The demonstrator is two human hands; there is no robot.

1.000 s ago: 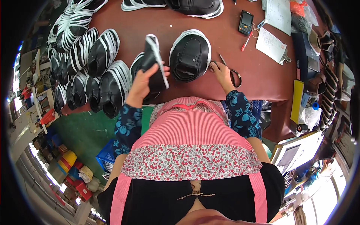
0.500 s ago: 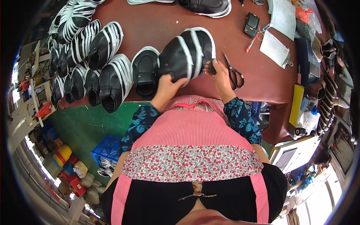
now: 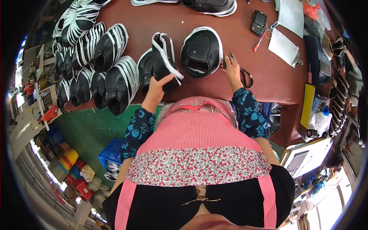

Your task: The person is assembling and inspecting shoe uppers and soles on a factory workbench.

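while the left hand (image 3: 158, 85) grips a black shoe upper w/ white edging (image 3: 164, 57), fingers wrapped round its lower part & thumb across the front, the piece stands upright & folded just above the near edge of the reddish-brown tabletop (image 3: 161, 19). landmark = that held upper. touching it on its left, partly behind it, lies another black upper (image 3: 143, 71) flat on the tabletop. further left of the held upper sits a crowded batch of black uppers w/ white stripes (image 3: 96, 65), overlapping each other in rows out to the tabletop's left end. just right of the held upper lies a rounded black upper w/ white rim (image 3: 202, 51), opened flat, apart from it by a narrow strip of tabletop. the right hand (image 3: 232, 71) rests on the tabletop right of that rounded piece, fingertips at its rim; fingers look loosely curled, not clamped on anything i can make out. black-handled scissors (image 3: 245, 76) lie just beside the right hand, on its far side from the held upper; can't tell if the hand touches them. well right & above the held upper: a dark handheld device (image 3: 258, 22), a red pen (image 3: 260, 43), a clipboard w/ paper (image 3: 283, 46). above the held upper, at the far edge, more black shoes (image 3: 211, 5).
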